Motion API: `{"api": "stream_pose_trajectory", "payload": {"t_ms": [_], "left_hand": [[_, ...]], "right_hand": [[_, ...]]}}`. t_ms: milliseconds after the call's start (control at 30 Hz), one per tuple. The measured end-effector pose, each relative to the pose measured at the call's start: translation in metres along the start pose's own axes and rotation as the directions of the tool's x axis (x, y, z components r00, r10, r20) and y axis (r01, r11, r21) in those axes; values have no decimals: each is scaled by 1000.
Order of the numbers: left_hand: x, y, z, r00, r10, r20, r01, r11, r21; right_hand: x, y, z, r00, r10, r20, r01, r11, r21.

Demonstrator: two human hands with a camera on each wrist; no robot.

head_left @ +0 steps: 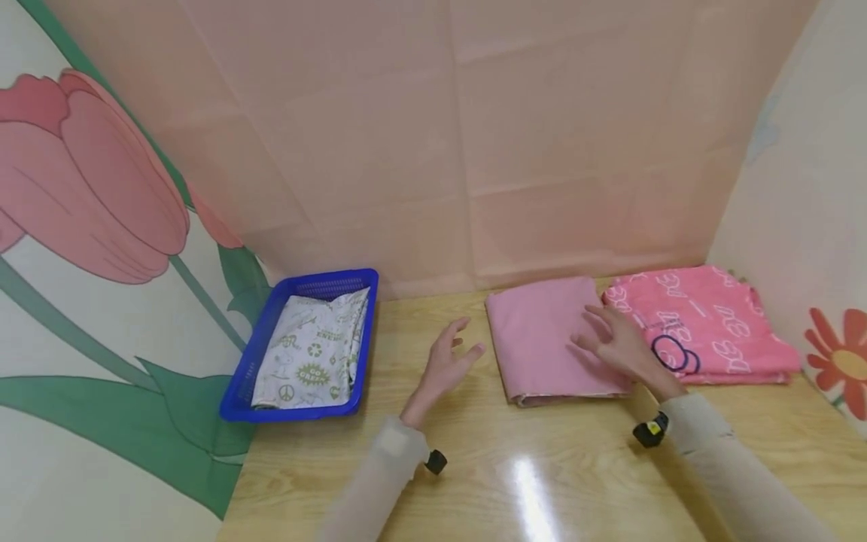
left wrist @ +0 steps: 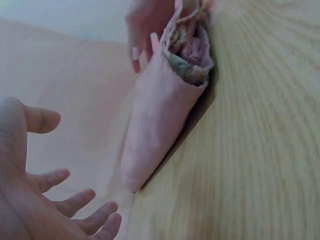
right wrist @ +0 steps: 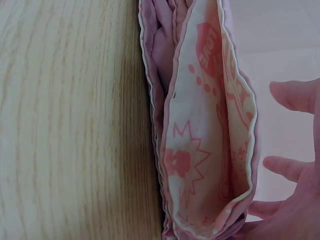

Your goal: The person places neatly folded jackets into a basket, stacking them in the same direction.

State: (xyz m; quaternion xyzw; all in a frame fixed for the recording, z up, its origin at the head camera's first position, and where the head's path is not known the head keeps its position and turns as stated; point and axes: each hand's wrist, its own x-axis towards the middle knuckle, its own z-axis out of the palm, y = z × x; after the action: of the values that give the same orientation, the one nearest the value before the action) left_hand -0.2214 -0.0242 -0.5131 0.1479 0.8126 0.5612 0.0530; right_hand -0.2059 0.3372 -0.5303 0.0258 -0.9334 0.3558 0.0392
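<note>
A folded plain pink cloth (head_left: 535,339) lies on the wooden table, with both hands about it. My left hand (head_left: 443,363) hovers to its left, thumb and fingers spread, holding nothing; the left wrist view shows that hand apart from the cloth. Over the cloth's right part is my right hand (head_left: 619,342), fingers loosely bent and spread. In the right wrist view its lower fingers come close to the cloth's edge; whether they touch I cannot tell. That view shows a white inner layer (right wrist: 197,145) with red print between the folds.
At the left stands a blue basket (head_left: 291,413) with a folded white cloth (head_left: 305,354) printed in green. On the right lies a folded bright pink cloth (head_left: 718,324) with white lettering and dark blue loops. A pinkish sheet (head_left: 406,150) hangs behind the table.
</note>
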Motion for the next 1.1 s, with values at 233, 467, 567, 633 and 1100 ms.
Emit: {"api": "stream_pose_trajectory", "payload": {"t_ms": [233, 467, 567, 633, 1100], "left_hand": [[7, -7, 25, 999, -35, 23, 35, 999, 3], [13, -10, 46, 995, -103, 19, 103, 994, -19], [18, -13, 55, 991, -133, 8, 133, 989, -63], [21, -13, 61, 990, -142, 3, 141, 986, -84], [36, -9, 69, 976, -216, 39, 219, 970, -108]], "right_hand": [[2, 11, 1, 993, 100, 55, -104, 992, 75], [5, 17, -1, 992, 116, 51, -124, 974, 190], [6, 21, -2, 993, 105, 61, -116, 967, 226], [7, 23, -2, 994, 90, 62, -102, 968, 231], [8, 22, -9, 985, 54, 161, -102, 947, 306]]}}
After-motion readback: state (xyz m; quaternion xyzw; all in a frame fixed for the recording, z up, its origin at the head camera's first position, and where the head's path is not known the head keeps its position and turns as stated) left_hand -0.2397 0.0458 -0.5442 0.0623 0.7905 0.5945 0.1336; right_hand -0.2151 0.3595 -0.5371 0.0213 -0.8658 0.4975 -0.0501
